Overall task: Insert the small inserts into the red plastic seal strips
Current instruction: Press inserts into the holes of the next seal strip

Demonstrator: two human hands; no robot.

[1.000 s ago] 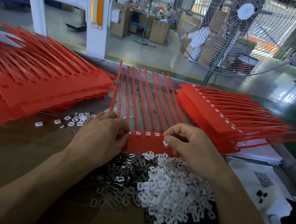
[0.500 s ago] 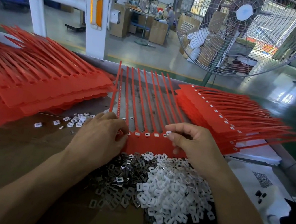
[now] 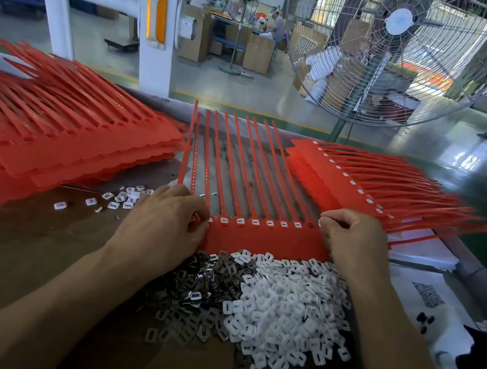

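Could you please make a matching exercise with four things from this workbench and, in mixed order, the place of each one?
Things
1. white inserts pile
2. metal clips pile
3. stack with inserts fitted
4. stack with empty slots

Places
A. far left of the bench
B. near centre, right half of the heap
C. far right, behind the right hand
D. near centre, left half of the heap

Pairs: 1-B, 2-D, 3-C, 4-A

Two hands, three groups of red seal strips, two insert heaps
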